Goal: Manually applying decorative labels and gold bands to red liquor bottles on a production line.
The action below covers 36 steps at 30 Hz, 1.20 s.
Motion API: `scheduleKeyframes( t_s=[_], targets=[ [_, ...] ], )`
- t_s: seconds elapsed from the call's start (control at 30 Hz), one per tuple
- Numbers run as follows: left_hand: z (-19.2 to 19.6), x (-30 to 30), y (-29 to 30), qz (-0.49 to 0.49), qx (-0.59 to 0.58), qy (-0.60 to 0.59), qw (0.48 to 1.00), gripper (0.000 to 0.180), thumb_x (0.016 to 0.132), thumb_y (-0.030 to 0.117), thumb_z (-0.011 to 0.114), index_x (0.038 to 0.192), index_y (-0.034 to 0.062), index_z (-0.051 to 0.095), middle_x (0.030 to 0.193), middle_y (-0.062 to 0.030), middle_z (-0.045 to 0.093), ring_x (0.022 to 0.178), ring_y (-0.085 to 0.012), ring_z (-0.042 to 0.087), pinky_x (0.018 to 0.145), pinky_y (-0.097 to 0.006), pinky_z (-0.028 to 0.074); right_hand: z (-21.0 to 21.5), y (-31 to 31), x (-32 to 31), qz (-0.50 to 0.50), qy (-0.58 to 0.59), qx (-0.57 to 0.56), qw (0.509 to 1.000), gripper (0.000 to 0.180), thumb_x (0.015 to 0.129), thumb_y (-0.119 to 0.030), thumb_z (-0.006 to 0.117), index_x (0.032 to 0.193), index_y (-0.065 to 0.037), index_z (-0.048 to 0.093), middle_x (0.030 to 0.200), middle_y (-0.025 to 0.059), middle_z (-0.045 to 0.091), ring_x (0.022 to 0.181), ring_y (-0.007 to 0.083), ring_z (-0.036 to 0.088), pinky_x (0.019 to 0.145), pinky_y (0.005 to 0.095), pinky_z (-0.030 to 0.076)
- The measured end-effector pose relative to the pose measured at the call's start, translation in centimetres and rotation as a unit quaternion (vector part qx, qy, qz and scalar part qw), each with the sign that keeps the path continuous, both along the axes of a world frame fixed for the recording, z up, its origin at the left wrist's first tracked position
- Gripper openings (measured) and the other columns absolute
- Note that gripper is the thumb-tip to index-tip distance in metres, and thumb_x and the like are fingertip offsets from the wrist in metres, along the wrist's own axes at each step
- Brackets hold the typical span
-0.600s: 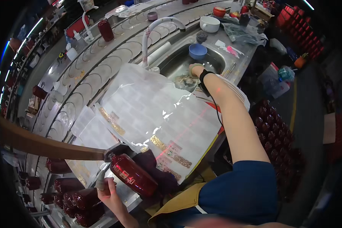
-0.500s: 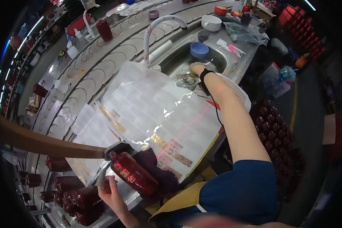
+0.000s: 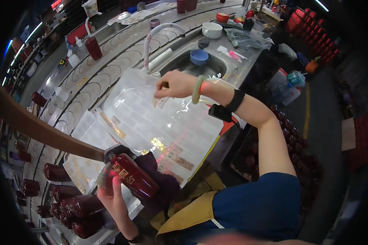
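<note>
A dark red bottle (image 3: 139, 179) with gold lettering lies tilted, its neck end at a black holder (image 3: 119, 151) on a wooden arm. My left hand (image 3: 112, 196) is closed beside the bottle's neck end, with a blurred greyish piece (image 3: 104, 174) at its fingertips. My right hand (image 3: 176, 85) is raised above a wet, shiny plastic sheet (image 3: 131, 110) and pinches a small translucent piece of film (image 3: 161, 102). Gold and red printed strips (image 3: 171, 155) lie along the sheet's near side. A dark purple cloth (image 3: 165, 179) sits beside the bottle.
Behind the sheet is a metal sink (image 3: 216, 67) with a white faucet (image 3: 147, 45) and a blue bowl (image 3: 199, 56). A curved conveyor (image 3: 84, 87) runs along the left. Red bottles (image 3: 84, 206) crowd the lower left; more (image 3: 288, 134) stand at right.
My right hand has come out of the sink, moving left over the sheet with a piece of film pinched in it. My left hand has shifted up along the bottle's neck end.
</note>
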<state>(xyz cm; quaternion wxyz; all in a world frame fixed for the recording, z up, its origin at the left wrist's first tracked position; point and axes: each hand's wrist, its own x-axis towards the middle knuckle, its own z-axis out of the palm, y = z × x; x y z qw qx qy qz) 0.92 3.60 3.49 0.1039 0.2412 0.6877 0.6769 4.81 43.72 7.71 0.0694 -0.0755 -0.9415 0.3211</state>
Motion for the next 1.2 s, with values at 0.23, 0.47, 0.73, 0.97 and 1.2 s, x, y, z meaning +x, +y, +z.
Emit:
scheduleKeyframes(
  t_s=[0.23, 0.47, 0.73, 0.97, 1.2],
  targets=[
    [1.8, 0.3, 2.6, -0.135, 0.024, 0.090, 0.986, 0.063, 0.110, 0.046, 0.039, 0.146, -0.0048, 0.045, 0.147, -0.0204, 0.052, 0.135, -0.0276, 0.052, 0.111, -0.042, 0.043, 5.4, -9.2, 2.3, 0.128, -0.033, -0.127, 0.983, 0.029, 0.090, -0.033, 0.074, 0.095, -0.005, 0.075, 0.067, 0.0047, 0.060, 0.063, 0.0126, 0.053, 0.060, 0.0318, 0.043],
    [1.8, -0.7, 1.8, -0.142, 0.049, 0.003, 0.989, 0.064, 0.111, 0.048, 0.027, 0.142, -0.0028, 0.049, 0.128, -0.0103, 0.062, 0.122, -0.0203, 0.055, 0.110, -0.039, 0.038, 7.5, -15.4, 0.4, 0.245, 0.006, -0.141, 0.959, 0.039, 0.090, -0.041, 0.073, 0.098, -0.002, 0.076, 0.073, 0.0054, 0.065, 0.069, 0.0131, 0.058, 0.062, 0.0309, 0.045],
    [0.5, -0.5, -3.1, -0.072, -0.022, -0.023, 0.997, 0.033, 0.097, 0.001, 0.067, 0.130, -0.0024, 0.062, 0.112, -0.0063, 0.070, 0.095, -0.0100, 0.063, 0.086, -0.029, 0.052, 2.1, -16.6, 0.4, 0.254, -0.064, -0.153, 0.953, 0.021, 0.096, -0.023, 0.072, 0.097, -0.002, 0.071, 0.070, -0.0043, 0.057, 0.066, 0.0033, 0.046, 0.059, 0.0230, 0.037],
    [-1.0, 1.6, -6.7, -0.041, -0.080, -0.098, 0.991, 0.027, 0.093, 0.006, 0.073, 0.119, 0.0000, 0.067, 0.097, 0.0028, 0.063, 0.083, -0.0047, 0.056, 0.079, -0.023, 0.048, -0.9, -17.4, 3.3, 0.244, -0.078, -0.127, 0.958, 0.024, 0.087, -0.026, 0.080, 0.089, -0.003, 0.072, 0.073, 0.0063, 0.065, 0.065, 0.0136, 0.054, 0.063, 0.0299, 0.046],
    [-0.5, 2.5, -8.2, -0.100, -0.026, -0.179, 0.978, 0.017, 0.095, 0.000, 0.065, 0.112, 0.0017, 0.063, 0.103, 0.0018, 0.061, 0.094, -0.0060, 0.057, 0.085, -0.025, 0.047, -2.2, -18.1, 4.5, 0.210, -0.100, -0.240, 0.942, 0.016, 0.093, -0.016, 0.074, 0.090, -0.003, 0.068, 0.073, -0.0039, 0.058, 0.065, 0.0055, 0.045, 0.059, 0.0240, 0.037]
  ],
)
